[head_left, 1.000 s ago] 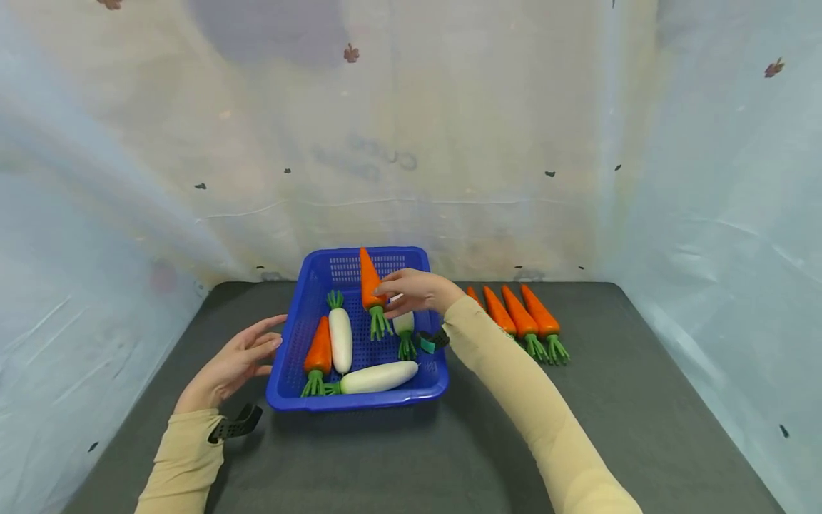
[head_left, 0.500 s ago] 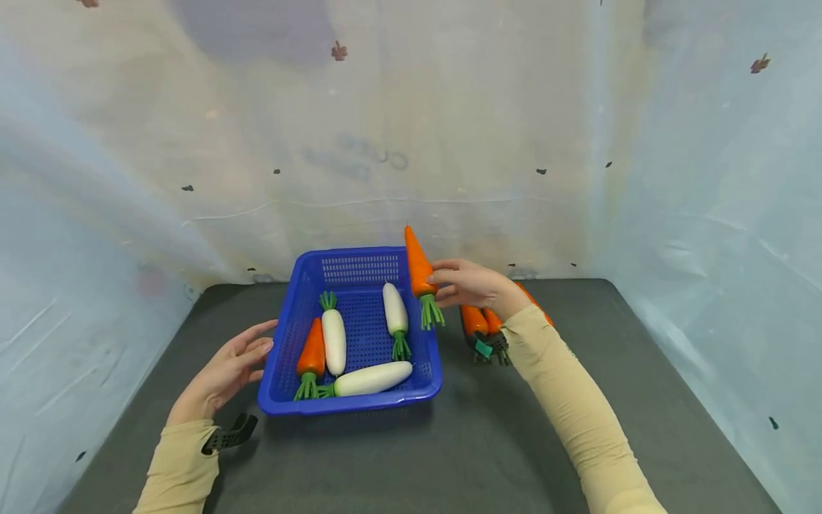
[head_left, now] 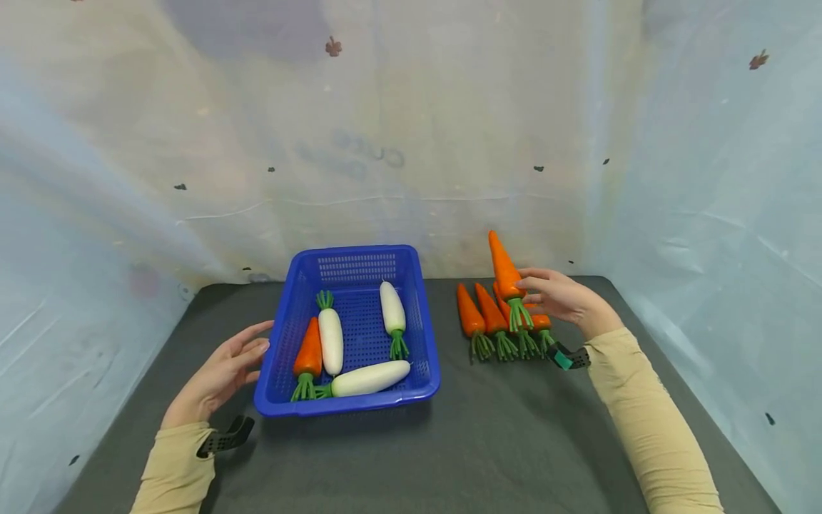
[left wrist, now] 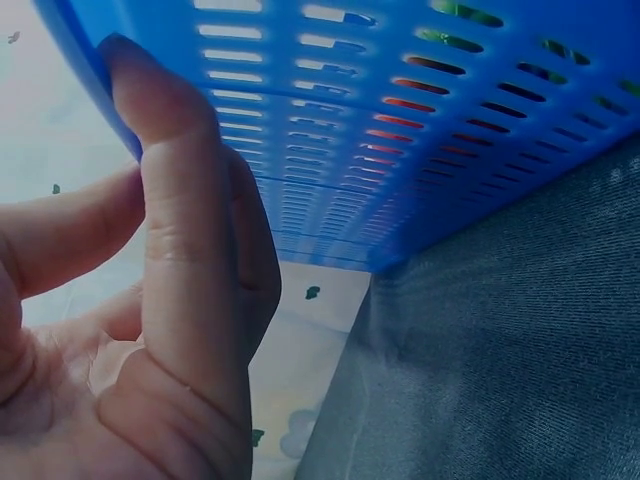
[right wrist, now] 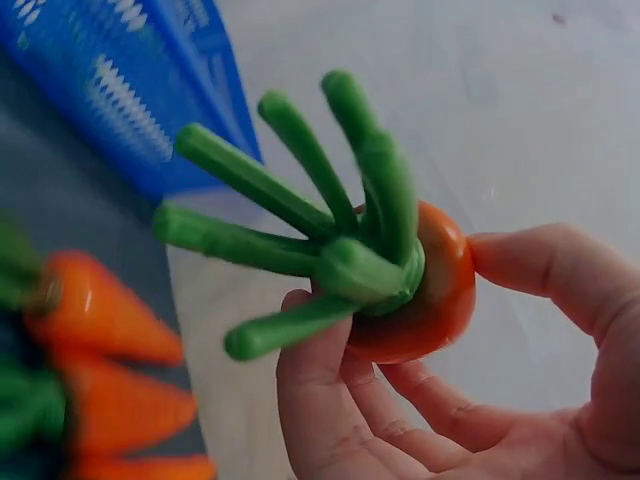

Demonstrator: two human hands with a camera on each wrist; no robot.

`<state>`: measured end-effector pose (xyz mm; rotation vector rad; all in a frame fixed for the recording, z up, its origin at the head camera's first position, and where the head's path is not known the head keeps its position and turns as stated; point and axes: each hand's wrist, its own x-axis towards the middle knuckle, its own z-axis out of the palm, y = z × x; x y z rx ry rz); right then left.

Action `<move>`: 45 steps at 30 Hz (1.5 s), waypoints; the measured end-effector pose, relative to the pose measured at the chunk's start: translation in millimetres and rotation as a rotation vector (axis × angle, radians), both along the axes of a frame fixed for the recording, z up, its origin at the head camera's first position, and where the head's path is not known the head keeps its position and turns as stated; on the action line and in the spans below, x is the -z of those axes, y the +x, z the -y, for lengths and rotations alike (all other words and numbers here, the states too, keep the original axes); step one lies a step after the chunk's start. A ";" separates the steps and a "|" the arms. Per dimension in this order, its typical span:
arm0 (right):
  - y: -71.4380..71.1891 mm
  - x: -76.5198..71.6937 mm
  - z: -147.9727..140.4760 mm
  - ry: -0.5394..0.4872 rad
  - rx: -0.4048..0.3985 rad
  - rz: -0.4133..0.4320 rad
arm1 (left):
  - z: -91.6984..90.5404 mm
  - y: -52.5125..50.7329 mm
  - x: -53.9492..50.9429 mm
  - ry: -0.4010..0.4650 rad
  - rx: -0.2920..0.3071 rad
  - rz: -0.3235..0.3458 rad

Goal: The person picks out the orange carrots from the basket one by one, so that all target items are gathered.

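Observation:
My right hand (head_left: pixel 559 298) pinches an orange carrot (head_left: pixel 504 265) near its green stem end, with the tip pointing up and away. It is held above a row of several carrots (head_left: pixel 471 314) lying side by side on the dark tabletop, partly hiding them. In the right wrist view, the thumb and fingers sit on opposite sides of the held carrot (right wrist: pixel 440 290). My left hand (head_left: pixel 221 375) rests its fairly straight fingers against the left rim of a blue perforated basket (head_left: pixel 349 408); the left wrist view shows fingertips touching the basket (left wrist: pixel 330 130).
Inside the basket lie one carrot (head_left: pixel 310 350) and three white radishes: an upright one (head_left: pixel 331 341), one at the right (head_left: pixel 392 307) and one across the front (head_left: pixel 372 378). A plastic sheet (head_left: pixel 449 107) hangs behind and beside the dark table (head_left: pixel 398 464).
My right hand has lifted the carrot out of the basket and carried it right, over the carrot row. The left hand stays at the basket's rim.

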<state>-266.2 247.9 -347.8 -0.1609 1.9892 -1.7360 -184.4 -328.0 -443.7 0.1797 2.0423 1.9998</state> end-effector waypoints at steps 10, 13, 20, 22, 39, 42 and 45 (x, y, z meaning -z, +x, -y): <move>6.5 20.7 -49.2 0.004 0.040 0.044 | 2.2 2.8 -0.4 0.003 -0.018 0.004; 5.9 29.6 -58.0 0.018 0.059 0.039 | 1.1 3.8 0.1 0.015 -0.016 0.007; -2.4 48.5 -76.2 0.003 0.102 0.058 | -1.7 6.7 0.8 0.058 0.002 0.004; -4.8 51.3 -80.1 0.005 0.120 0.067 | -1.7 7.3 0.7 0.067 0.003 0.004; -18.1 78.2 -99.8 0.184 0.195 0.110 | -2.0 4.6 1.7 0.013 -0.016 0.005; -17.8 82.3 -101.9 0.201 0.207 0.108 | -3.4 2.5 1.1 0.007 -0.018 0.006; -18.5 84.4 -102.3 0.199 0.202 0.097 | -3.7 1.5 -0.8 0.017 -0.017 0.007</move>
